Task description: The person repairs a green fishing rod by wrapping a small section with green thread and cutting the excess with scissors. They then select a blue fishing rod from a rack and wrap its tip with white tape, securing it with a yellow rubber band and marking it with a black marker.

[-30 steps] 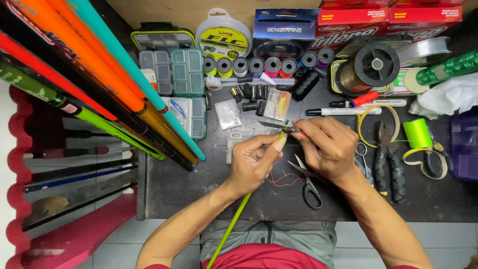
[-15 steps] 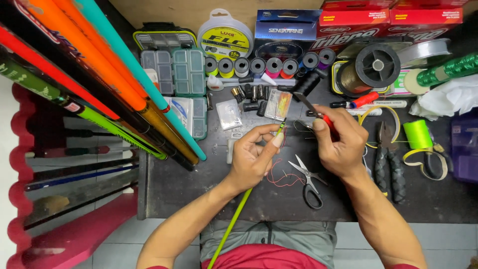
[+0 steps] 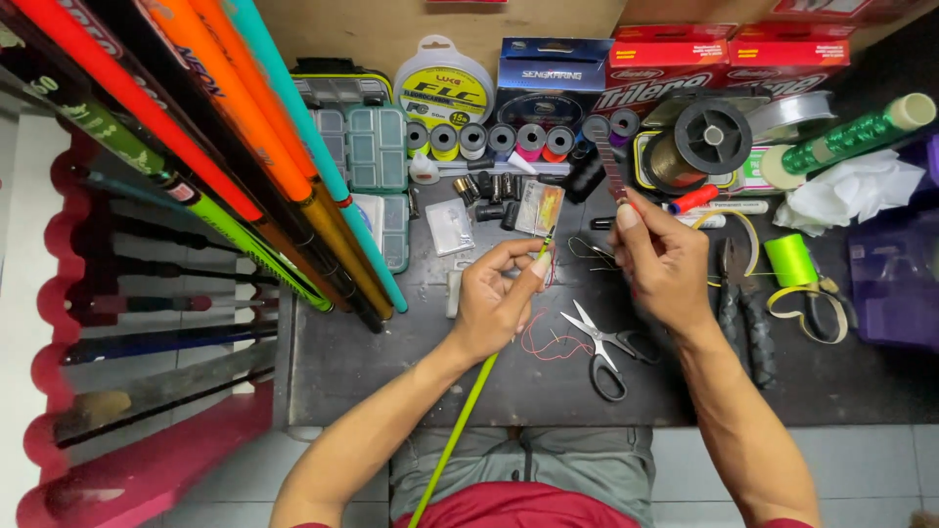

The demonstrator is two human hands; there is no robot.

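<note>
My left hand [image 3: 499,298] pinches the tip of a thin lime-green rod [image 3: 460,420]. The rod runs from my lap up to the fingertips, and a small red wrap shows at its tip [image 3: 550,244]. Apart from the rod, my right hand [image 3: 665,264] is raised to the right of the tip. It grips a slim grey strip-like tool [image 3: 613,171] with a red spot by the thumb, pointing up. Loose red thread [image 3: 543,340] and grey scissors [image 3: 602,344] lie on the dark mat between my hands.
Coloured rods [image 3: 245,166] lean across the left. A clear tackle box [image 3: 377,147], a row of thread spools [image 3: 499,139], a big line spool [image 3: 709,137], boxes [image 3: 782,49], pliers [image 3: 743,313], green tape [image 3: 790,259], white tissue [image 3: 851,191] and a purple box [image 3: 895,279] crowd the back and right.
My right hand left the rod tip and rose up and to the right, lifting the slim grey tool. The left hand kept the rod tip in nearly the same place.
</note>
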